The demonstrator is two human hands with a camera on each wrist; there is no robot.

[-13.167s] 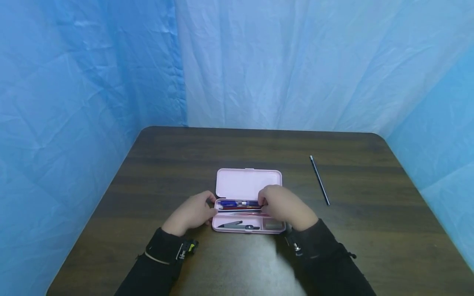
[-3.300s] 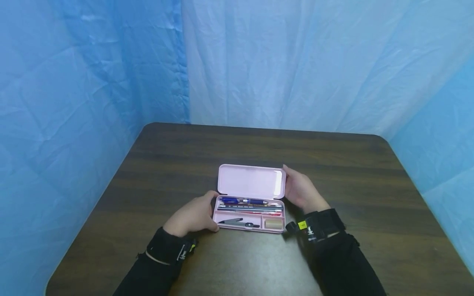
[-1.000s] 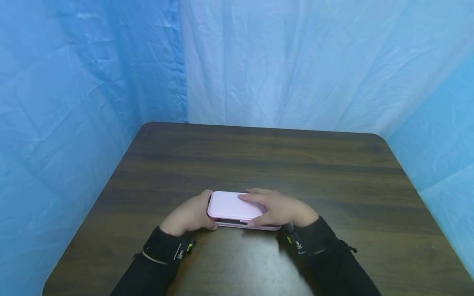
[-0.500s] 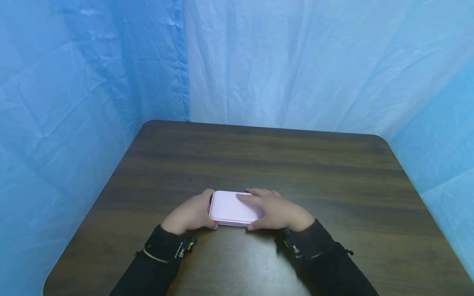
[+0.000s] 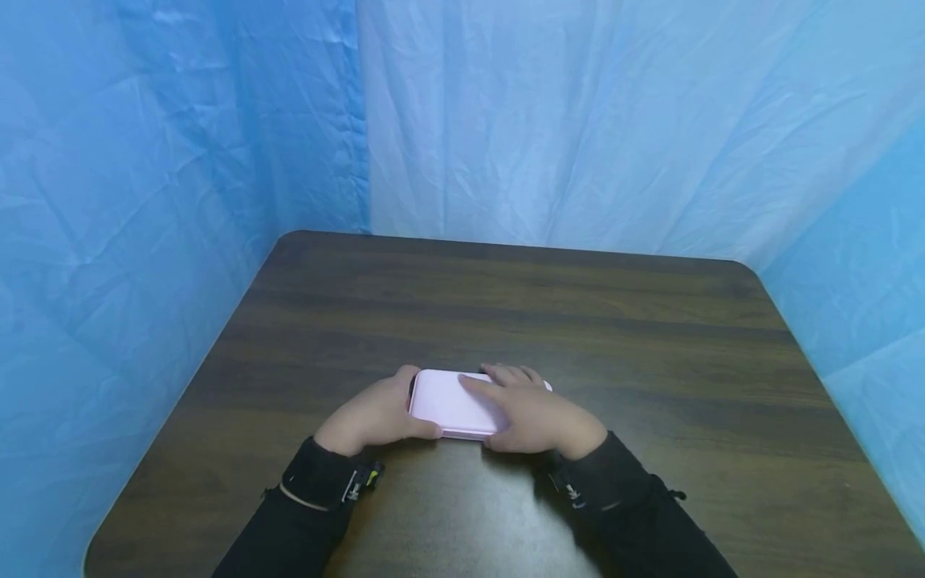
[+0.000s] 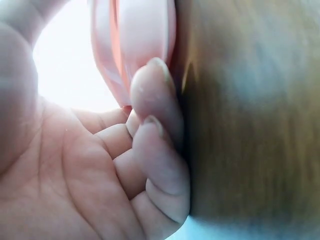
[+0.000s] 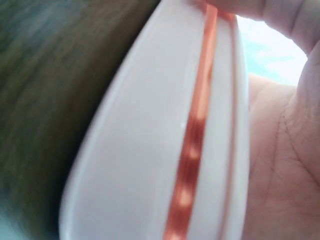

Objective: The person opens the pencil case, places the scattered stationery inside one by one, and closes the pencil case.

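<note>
A pink pencil case lies with its lid down on the dark wooden table, near the front edge. My left hand grips its left end, thumb along the front edge. In the left wrist view the curled fingers press against the pencil case. My right hand lies over the right half of the lid, fingers spread on top and thumb at the front side. The right wrist view shows the pencil case close up, with its orange seam under the palm. What the case holds is hidden.
Blue plastic sheeting hangs around the table on the left, back and right. Black sleeves with wrist straps cover both forearms.
The lid, slightly ajar a second ago with a dark gap at the front, now sits flush. The left thumb has slid further along the front edge, and the right hand has pulled in.
</note>
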